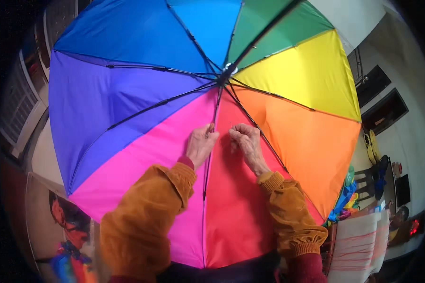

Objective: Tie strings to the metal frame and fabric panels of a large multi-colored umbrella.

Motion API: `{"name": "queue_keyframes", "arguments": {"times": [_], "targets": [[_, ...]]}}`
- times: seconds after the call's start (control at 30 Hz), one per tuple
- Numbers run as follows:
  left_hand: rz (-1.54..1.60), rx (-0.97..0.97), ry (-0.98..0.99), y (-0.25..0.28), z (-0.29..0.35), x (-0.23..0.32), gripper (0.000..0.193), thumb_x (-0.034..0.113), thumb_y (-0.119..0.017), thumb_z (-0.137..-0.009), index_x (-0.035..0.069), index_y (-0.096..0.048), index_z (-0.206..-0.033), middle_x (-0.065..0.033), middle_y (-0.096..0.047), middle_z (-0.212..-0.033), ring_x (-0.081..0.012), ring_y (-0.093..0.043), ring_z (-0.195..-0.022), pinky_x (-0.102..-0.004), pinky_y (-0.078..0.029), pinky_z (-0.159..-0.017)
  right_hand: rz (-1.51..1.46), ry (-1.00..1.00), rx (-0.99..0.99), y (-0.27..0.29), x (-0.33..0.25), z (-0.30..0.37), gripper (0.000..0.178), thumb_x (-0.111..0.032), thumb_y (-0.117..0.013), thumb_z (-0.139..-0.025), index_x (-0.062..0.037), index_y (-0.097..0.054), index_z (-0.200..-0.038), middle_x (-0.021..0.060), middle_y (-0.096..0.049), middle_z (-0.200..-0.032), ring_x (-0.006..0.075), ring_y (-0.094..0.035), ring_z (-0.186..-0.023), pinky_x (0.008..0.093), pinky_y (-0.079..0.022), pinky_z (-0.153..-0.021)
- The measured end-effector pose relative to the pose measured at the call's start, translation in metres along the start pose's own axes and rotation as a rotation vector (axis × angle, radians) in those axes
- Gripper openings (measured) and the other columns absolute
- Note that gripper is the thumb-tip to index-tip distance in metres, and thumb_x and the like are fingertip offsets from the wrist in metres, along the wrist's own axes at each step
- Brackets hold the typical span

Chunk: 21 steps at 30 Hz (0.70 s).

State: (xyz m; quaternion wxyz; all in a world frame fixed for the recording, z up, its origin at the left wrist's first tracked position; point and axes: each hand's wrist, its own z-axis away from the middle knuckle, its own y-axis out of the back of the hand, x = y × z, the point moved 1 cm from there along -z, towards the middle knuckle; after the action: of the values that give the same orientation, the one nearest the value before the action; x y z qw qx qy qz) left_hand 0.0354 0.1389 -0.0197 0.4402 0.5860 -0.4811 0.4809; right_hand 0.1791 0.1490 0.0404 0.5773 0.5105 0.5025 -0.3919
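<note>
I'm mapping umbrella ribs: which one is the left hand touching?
The black rib between pink panel and red panel; only it meets the left hand.

2 rust-brown sleeves (144, 212), ribbed cuffs (271, 181), maroon layer (309, 269) beneath.

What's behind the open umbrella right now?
Past the right edge of the umbrella, colourful fabric and a white cloth with red stripes are visible. Whatever lies directly behind the umbrella is covered and cannot be seen.

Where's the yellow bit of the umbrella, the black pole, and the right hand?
Yellow panel (311, 75): head view, middle of its cloth.
Black pole (263, 36): head view, midway along visible shaft.
Right hand (249, 143): head view, back of the hand.
</note>
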Motion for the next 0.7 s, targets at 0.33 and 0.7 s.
{"name": "queue_keyframes", "arguments": {"times": [0.33, 0.7], "targets": [[0.507, 0.047, 0.363, -0.004, 0.017, 0.012, 0.01, 0.015, -0.057, -0.085, 0.005, -0.059, -0.086, 0.0017, -0.053, -0.065, -0.0014, -0.044, -0.05, -0.0164, -0.032, -0.038, 0.564, 0.346, 0.017, 0.0, 0.021, -0.009, 0.011, -0.005, -0.055, -0.077, 0.0047, -0.057, -0.072, 0.0189, -0.054, -0.057, 0.0299, -0.053, -0.048, 0.0377, -0.041, -0.048], [0.59, 0.091, 0.494, -0.001, 0.008, 0.02, 0.008, 0.01, -0.057, -0.084, 0.003, -0.059, -0.087, -0.0021, -0.057, -0.067, -0.0022, -0.044, -0.047, -0.0159, -0.03, -0.034, 0.724, 0.456, -0.129, 0.003, 0.024, -0.017, 0.006, -0.001, -0.054, -0.073, 0.0044, -0.057, -0.071, 0.0227, -0.053, -0.062, 0.036, -0.055, -0.056, 0.0411, -0.042, -0.052]]}}
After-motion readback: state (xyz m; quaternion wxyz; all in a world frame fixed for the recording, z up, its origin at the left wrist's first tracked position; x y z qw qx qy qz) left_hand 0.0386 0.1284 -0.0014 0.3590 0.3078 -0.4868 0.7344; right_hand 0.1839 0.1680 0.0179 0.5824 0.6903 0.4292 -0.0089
